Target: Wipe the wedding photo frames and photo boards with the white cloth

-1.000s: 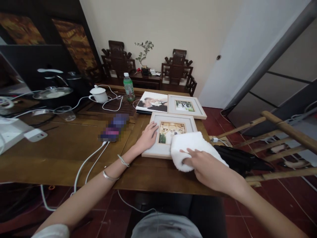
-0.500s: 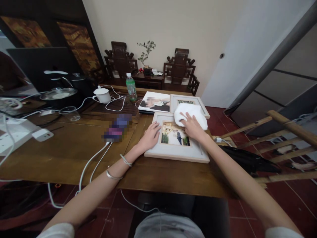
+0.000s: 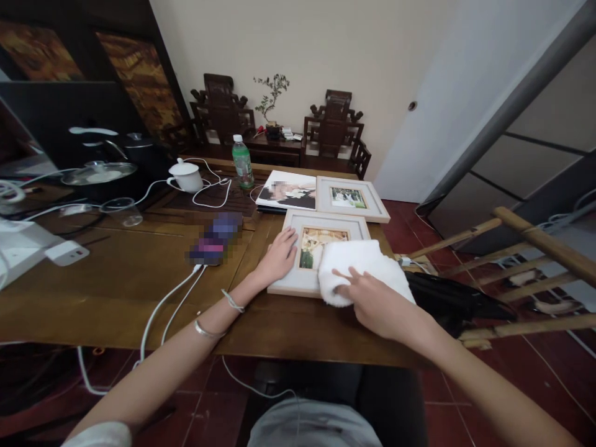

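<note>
White cloth (image 3: 358, 264) under right hand (image 3: 372, 301); left hand (image 3: 278, 256) on frame (image 3: 298, 282).

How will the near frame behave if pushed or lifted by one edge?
Flat on the smooth table, the frame would probably slide, not tip; the left hand presses its edge, perhaps for that reason. It looks rigid, so should lift in one piece. Its front may be glass: likely fragile.

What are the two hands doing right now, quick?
Left hand: open, flat on the picture frame's left edge.
Right hand: open, pressing the white cloth onto the frame.
</note>
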The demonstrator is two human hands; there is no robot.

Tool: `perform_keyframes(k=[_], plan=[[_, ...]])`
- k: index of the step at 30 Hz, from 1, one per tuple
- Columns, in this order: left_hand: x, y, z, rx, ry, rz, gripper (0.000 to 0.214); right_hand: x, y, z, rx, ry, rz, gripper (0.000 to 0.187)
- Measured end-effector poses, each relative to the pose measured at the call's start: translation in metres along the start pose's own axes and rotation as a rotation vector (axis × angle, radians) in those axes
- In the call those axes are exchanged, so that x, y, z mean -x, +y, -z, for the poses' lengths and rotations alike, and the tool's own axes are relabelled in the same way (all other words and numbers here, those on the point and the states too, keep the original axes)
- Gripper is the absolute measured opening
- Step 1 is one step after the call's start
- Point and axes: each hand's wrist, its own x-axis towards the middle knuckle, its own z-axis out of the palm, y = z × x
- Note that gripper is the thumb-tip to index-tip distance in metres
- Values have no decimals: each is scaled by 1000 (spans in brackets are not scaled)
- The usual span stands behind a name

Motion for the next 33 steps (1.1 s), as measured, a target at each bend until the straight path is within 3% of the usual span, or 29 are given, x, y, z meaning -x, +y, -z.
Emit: perform_keyframes(k=[3,6,11,15,19,22,30,33], plan=[[0,-1,0,-18,-26,4,42,11,-13,3,-55,-1,40,56],[-1,0,2,-45,-58,-2,44,-1,-8,-9,-75,72,42,60],[0,3,5,-67,-87,-17,45,-52,39,-33,63,242,-42,55],[1,3,6,-67,-99,-12,46,-97,78,-36,185,377,-119,51],[0,1,7,-80,-111,-7,47,-119,87,-33,200,369,-149,50],[-1,2,6,-84,-109,-11,48,-106,71,-31,151,302,-108,53],[-1,2,3,-86,-76,-20,45,-15,5,-6,-137,0,115,59],[-1,3,3,-94,-85,-17,46,-6,-7,-2,-214,-10,193,59]])
